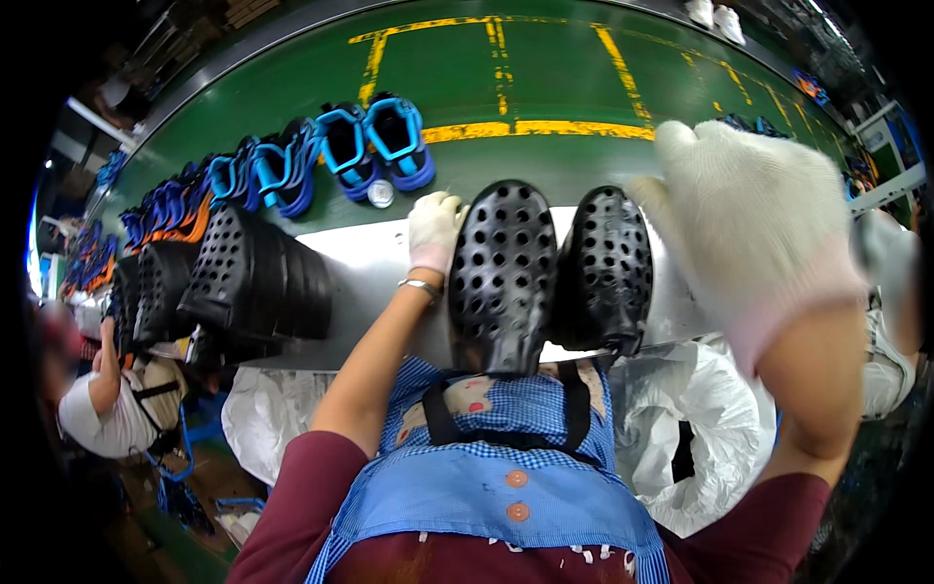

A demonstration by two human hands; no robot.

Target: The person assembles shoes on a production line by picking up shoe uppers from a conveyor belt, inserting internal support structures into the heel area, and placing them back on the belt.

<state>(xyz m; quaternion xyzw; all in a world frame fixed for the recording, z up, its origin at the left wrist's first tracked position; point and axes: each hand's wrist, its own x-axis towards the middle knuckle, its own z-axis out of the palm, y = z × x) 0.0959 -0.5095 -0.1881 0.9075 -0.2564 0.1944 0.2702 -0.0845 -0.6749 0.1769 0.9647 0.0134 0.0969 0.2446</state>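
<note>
L clog [503, 277] heel behind apron [486, 477]; co-worker [107, 399] blurred.

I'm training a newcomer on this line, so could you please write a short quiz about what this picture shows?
1. True or false: both hands wear white gloves.
2. Which hand touches the nearer black perforated clog? A) left hand B) right hand C) neither
3. Fill in: the blue shoes lie on a ____ conveyor belt.

Key: 1 true. 2 A; the right hand is raised, apart from the second black clog. 3 green.
</note>
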